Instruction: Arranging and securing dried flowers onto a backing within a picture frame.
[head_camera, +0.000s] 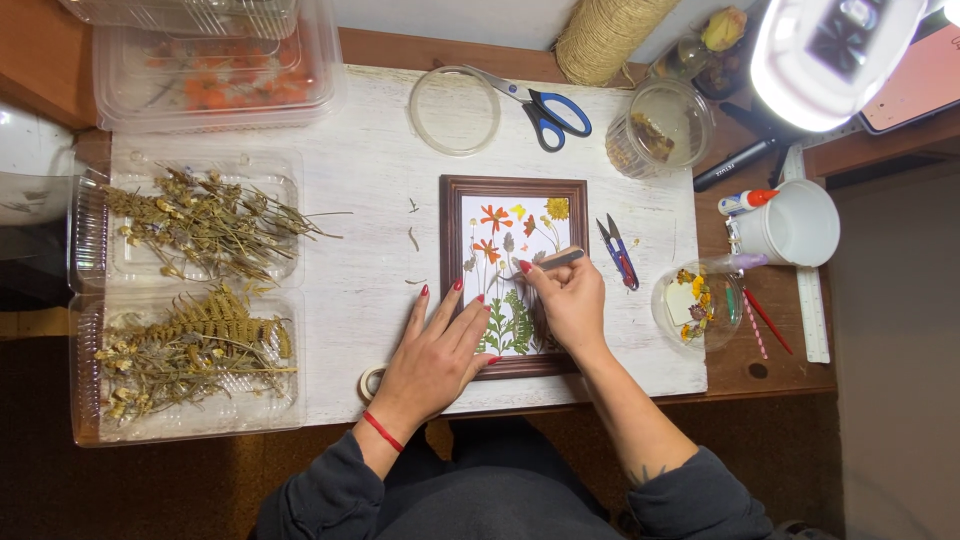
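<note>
A brown picture frame lies flat at the centre of the picture on a white tabletop, its long axis running from top to bottom of the view. Inside it, pressed flowers sit toward the top and green ferns toward the bottom.

The right hand rests over the frame's right half and pinches a slim tool between thumb and fingers. The tool's long axis lies nearly across the frame, running from the right edge inward and slightly downward, so its working end points left toward the middle of the flower sheet. What kind of tip it has cannot be told; it is too small.

The left hand lies open and flat, grasping nothing, palm down on the frame's lower left corner, fingers spread and pointing up and right toward the ferns. It presses at the bottom left while the right hand works just above it; the two are near each other but not touching.

So the spot being worked lies up and left of the right hand, at the tool's end, and the right hand is the nearer one to it.

Small snips lie just right of the frame, and blue-handled scissors above it. Trays of dried stems fill the left of the picture, well apart from both hands.
</note>
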